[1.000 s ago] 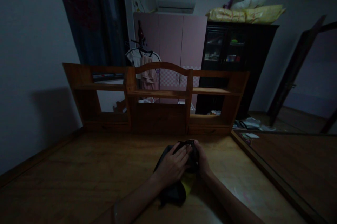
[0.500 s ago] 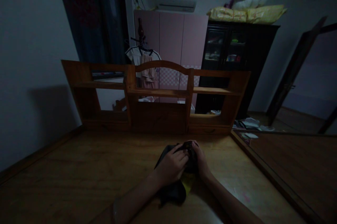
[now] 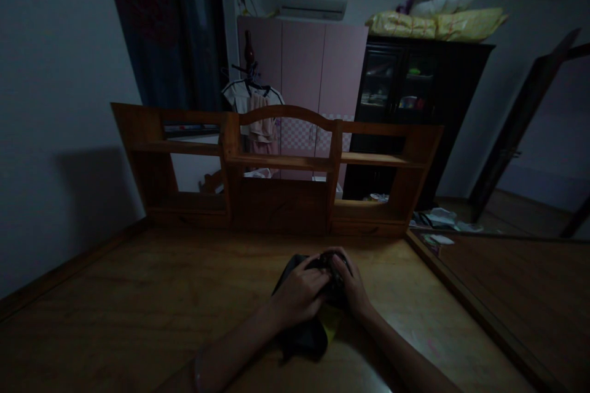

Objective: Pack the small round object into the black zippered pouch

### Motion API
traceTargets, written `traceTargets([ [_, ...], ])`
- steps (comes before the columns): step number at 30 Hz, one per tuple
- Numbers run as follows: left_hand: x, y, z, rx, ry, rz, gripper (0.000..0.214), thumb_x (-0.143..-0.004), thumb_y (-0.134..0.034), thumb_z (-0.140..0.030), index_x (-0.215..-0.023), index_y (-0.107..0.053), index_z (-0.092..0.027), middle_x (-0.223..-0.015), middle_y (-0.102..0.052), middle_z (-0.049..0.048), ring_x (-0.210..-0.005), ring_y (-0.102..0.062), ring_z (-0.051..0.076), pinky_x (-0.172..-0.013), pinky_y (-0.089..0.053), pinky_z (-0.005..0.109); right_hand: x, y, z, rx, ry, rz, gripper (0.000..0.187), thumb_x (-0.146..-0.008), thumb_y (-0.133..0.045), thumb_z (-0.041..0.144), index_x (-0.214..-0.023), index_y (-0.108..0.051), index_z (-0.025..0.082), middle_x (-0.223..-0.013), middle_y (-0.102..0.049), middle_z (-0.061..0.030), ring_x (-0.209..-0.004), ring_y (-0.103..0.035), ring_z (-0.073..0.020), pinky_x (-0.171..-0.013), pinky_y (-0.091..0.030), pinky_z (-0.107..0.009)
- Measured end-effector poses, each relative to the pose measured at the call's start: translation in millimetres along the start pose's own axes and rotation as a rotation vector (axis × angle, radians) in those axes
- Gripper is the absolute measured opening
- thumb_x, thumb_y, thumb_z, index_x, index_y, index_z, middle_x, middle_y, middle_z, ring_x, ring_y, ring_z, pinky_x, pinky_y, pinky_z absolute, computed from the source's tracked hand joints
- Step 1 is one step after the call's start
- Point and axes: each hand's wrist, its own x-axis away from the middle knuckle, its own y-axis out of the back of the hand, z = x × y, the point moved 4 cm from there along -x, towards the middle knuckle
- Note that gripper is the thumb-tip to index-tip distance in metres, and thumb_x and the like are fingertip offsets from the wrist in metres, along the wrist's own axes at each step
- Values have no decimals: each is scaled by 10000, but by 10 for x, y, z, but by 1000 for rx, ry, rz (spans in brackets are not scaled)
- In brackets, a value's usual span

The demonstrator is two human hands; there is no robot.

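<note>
A dark, soft-looking item (image 3: 304, 339) lies on the wooden desktop (image 3: 184, 282), right in front of me. Part of it shows a yellow patch (image 3: 330, 321); its exact kind is too dark to make out. My left hand (image 3: 299, 289) is closed on its upper part, fingers bent inward. From the other side my right hand (image 3: 352, 285) grips the same upper part, its thumb lying over the top. The fingertips of both hands meet close together there, and what lies between them is mostly hidden.
A wooden shelf unit (image 3: 279, 162) stands along the desk's far edge. A raised wooden rim (image 3: 465, 294) runs down the right side, and a wall (image 3: 59, 208) borders the left. Behind are a pink wardrobe (image 3: 302, 67) and a black cabinet (image 3: 442, 85).
My right thumb has shifted from the item's top edge down onto its near side, and the right fingers wrap further around the far side. My left hand stays about where it was.
</note>
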Motion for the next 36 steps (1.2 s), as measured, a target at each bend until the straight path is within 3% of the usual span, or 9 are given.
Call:
traceTargets([
  [9,8,23,-21,-15,-47,-18,254,-853,-519,-172,-1106,-514,-188,-1072,-633,44,-1055,-571,197,-1123,-258,431,-2,10,30,-74,32,29,257,-902,-436,397,-990,-592,212,-941,-623,-36,-912,-573,-214,-835,-427,-307],
  [36,0,0,-46,-131,-37,27,171,-798,-549,-164,-966,-530,-187,-1028,-612,62,-1026,-540,212,-1038,-329,414,24,-12,-78,-177,-91,20,347,-862,-458,492,-982,-606,202,-921,-632,-38,-889,-573,-220,-828,-446,-318],
])
